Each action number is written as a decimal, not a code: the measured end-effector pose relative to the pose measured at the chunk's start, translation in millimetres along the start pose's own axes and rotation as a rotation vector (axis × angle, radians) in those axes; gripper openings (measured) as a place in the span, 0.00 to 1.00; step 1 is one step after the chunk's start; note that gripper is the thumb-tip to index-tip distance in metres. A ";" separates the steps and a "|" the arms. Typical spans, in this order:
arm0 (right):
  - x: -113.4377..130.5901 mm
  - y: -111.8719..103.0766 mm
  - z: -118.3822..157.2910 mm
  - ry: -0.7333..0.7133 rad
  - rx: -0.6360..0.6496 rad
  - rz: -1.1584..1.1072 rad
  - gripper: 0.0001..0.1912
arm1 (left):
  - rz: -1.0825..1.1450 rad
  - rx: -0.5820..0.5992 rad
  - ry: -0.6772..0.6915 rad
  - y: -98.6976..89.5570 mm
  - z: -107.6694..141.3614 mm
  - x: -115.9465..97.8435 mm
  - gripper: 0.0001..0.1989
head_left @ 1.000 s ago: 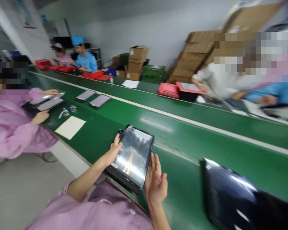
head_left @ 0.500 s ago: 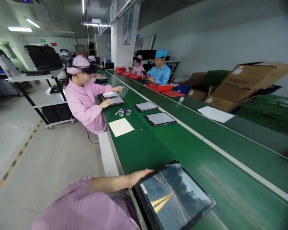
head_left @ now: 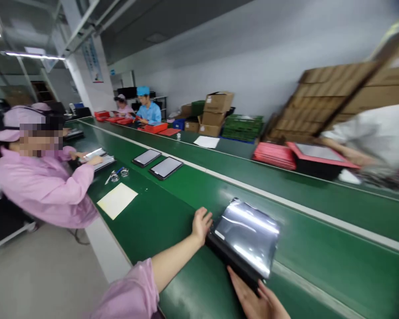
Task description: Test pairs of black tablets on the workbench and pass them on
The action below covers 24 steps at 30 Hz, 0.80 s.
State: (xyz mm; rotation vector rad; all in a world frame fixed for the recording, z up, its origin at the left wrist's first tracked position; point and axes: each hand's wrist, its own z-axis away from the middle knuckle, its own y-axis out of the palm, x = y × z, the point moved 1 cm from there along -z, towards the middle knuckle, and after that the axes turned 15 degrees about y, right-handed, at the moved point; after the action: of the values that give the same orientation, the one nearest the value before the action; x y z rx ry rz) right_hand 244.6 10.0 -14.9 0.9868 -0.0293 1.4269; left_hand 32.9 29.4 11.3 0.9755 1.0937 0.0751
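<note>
A dark tablet-like panel with a glossy, reflective top (head_left: 248, 235) lies tilted over the green work surface. At its left corner is my left hand (head_left: 201, 226), fingers apart, close beside the black edge. My right hand (head_left: 257, 294) is at the near edge, thumb and fingers spread around the black side of the panel. Whether either hand bears its weight cannot be made out. Two more panels with pale screens, one (head_left: 166, 168) nearer and one (head_left: 146, 157) farther, rest on the green surface ahead.
A cream sheet (head_left: 117, 200) and clear round items (head_left: 115, 176) lie at the left near a person in pink (head_left: 46, 177). Across the line are a white sheet (head_left: 206, 141), a red stack (head_left: 274, 155) and another person's white sleeve (head_left: 379, 128).
The view has swung right. The glossy panel has moved forward, away from the near table edge. My right hand has come into view, and my left hand's fingers are more spread.
</note>
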 end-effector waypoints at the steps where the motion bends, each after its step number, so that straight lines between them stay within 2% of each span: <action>1: 12.8 8.6 -11.4 0.017 -0.046 -0.082 0.22 | 0.001 0.000 0.020 5.2 -11.3 1.7 0.19; 3: 41.5 25.8 -32.7 -0.036 -0.087 -0.186 0.22 | 0.002 0.000 0.062 10.1 -24.8 6.3 0.16; 6: 72.0 42.3 -55.0 -0.253 -0.094 -0.184 0.27 | -0.001 0.009 0.115 7.2 -27.9 13.0 0.10; 8: 73.8 43.6 -61.7 -0.412 -0.146 -0.093 0.32 | -0.007 0.002 0.149 1.4 -29.6 13.7 0.09; 10: 62.3 39.9 -63.1 -0.537 -0.192 0.115 0.35 | -0.019 -0.038 0.194 -6.2 -40.3 7.7 0.09; 14: 31.7 34.4 -58.0 -0.708 -0.152 0.736 0.28 | -0.037 -0.246 0.317 -26.7 -92.3 -30.9 0.13; 16: 25.7 34.5 -55.7 -0.755 -0.120 0.918 0.22 | -0.029 -0.349 0.356 -38.4 -123.6 -58.5 0.18; 18: 26.4 35.0 -55.2 -0.782 -0.122 0.969 0.20 | -0.007 -0.389 0.343 -49.4 -150.4 -84.2 0.22; 20: 29.6 35.1 -56.5 -0.794 -0.142 0.967 0.19 | 0.029 -0.381 0.289 -58.7 -169.5 -104.2 0.23; 24: 33.6 35.1 -61.4 -0.789 -0.162 0.958 0.18 | 0.095 -0.332 0.146 -72.9 -185.8 -128.3 0.26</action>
State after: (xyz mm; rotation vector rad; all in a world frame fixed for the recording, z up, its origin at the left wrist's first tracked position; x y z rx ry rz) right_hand 190.5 66.5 -15.3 1.4234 -1.3230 1.7169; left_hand -203.3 38.5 32.3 0.7297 1.1247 0.3990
